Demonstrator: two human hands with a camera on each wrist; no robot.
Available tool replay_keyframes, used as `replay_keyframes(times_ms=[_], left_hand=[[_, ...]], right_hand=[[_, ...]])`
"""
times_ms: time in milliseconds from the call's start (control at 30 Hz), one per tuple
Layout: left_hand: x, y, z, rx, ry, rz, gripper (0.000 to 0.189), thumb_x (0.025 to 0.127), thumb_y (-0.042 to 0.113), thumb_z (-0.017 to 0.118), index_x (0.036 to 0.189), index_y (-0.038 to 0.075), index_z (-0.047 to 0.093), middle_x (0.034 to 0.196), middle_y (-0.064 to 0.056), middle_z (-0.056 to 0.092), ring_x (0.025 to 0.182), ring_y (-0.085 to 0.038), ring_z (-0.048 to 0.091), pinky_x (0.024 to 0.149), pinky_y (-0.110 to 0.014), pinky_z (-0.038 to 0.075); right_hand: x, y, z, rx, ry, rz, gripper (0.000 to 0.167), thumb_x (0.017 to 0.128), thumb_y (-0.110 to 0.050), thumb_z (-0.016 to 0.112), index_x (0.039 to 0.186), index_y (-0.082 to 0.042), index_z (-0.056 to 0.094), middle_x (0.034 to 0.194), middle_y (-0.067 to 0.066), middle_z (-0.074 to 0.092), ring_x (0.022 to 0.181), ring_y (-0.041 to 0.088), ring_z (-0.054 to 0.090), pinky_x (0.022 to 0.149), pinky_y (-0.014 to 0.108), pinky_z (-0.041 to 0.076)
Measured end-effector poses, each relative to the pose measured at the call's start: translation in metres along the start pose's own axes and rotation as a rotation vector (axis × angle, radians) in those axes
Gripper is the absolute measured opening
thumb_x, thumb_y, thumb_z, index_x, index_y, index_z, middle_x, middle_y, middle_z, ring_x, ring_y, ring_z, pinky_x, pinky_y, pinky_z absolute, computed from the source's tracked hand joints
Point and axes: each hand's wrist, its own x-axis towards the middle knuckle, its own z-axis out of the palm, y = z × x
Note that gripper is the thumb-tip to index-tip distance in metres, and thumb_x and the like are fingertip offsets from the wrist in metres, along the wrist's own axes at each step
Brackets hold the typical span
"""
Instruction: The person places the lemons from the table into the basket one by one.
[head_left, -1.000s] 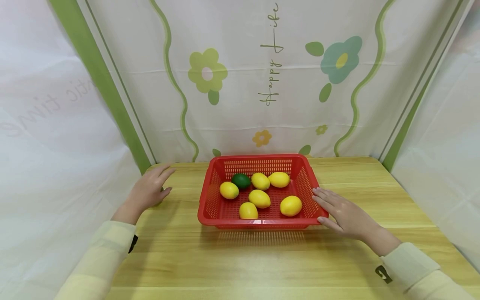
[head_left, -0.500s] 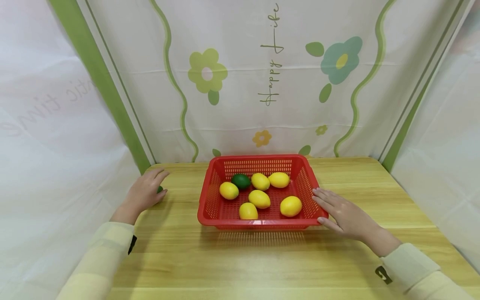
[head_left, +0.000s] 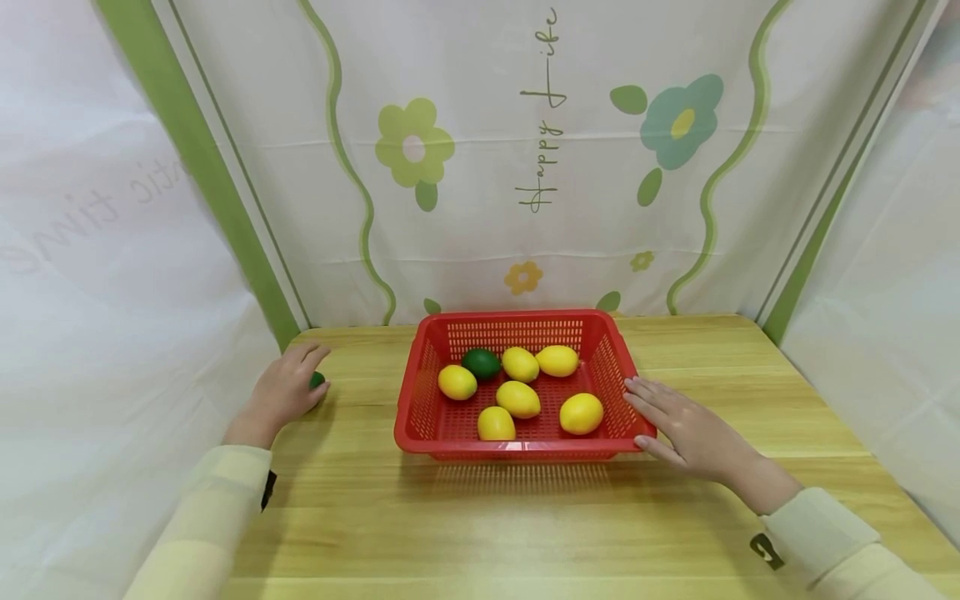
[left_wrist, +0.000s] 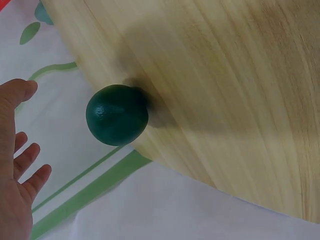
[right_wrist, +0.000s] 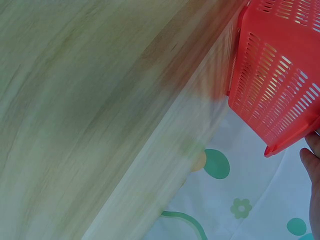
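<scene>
My left hand hovers over a dark green lime at the table's left side, fingers spread. In the left wrist view a gap lies between the fingers and this lime; the head view has it mostly hidden behind the hand. On the right, my right hand rests its outstretched fingers on the rim of a red plastic basket. Inside the basket lie several yellow lemons and one more green lime. The right wrist view catches the basket's slotted side, with only fingertips at its edge.
The basket stands on a wood-grain table, near the back edge. A white curtain with printed flowers hangs close behind it, and white sheets flank the table on both sides.
My left hand has moved slightly left and down onto the lime beside it, and more of that lime shows past the fingers. The right hand and basket have stayed put.
</scene>
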Motion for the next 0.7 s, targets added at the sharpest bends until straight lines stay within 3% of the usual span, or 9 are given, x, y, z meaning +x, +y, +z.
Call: replay_keyframes(times_ms=[233,700], left_hand=[[-0.004,-0.0025,0.0054,-0.009,-0.092,-0.123,0.058,0.077,0.01,0.082,0.125,-0.011,0.055,0.122,-0.035,0.054,0.11,-0.049,0.053,0.086,-0.059,0.048],[-0.0074,-0.0032,0.0073,-0.057,-0.224,-0.317,0.058,0.085,0.013,0.075,0.131,-0.011,0.049,0.127,-0.037,0.047,0.114,-0.053,0.047,0.089,-0.063,0.044]], right_hand=[[-0.0002,0.0009,0.0004,0.001,-0.008,0.003,0.063,0.089,-0.039,0.068,0.136,0.001,0.054,0.144,0.016,0.047,0.129,0.037,0.046,0.113,0.018,0.006],[0.0002,0.0001,-0.0006,-0.001,-0.015,0.008,0.063,0.089,-0.039,0.068,0.136,0.001,0.054,0.144,0.016,0.047,0.129,0.037,0.045,0.113,0.018,0.006]])
